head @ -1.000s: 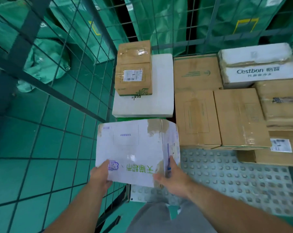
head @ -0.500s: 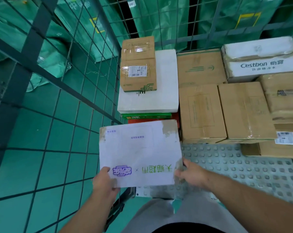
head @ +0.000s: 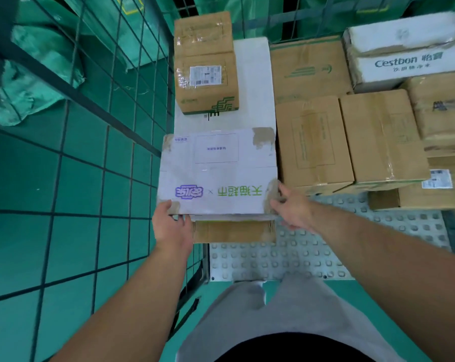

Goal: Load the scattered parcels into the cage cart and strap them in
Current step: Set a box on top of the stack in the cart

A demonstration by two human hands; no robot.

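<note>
White printed cardboard parcel (head: 218, 173) is held at its two near corners. Left hand (head: 168, 223) is curled round the near-left corner, thumb on top. Right hand (head: 291, 210) is clasped on the near-right corner, fingers down the side.

Parcel lies level at front left of the green wire-mesh cage cart (head: 132, 82), beside the mesh wall, over a plain brown carton (head: 234, 232); full contact cannot be confirmed.

Judged stiff, light and smooth-faced; corner or underside holds are preferred.

Cart also holds a small labelled brown carton (head: 206, 74) on a flat white box (head: 252, 82), and further brown cartons (head: 312, 142) alongside.
</note>
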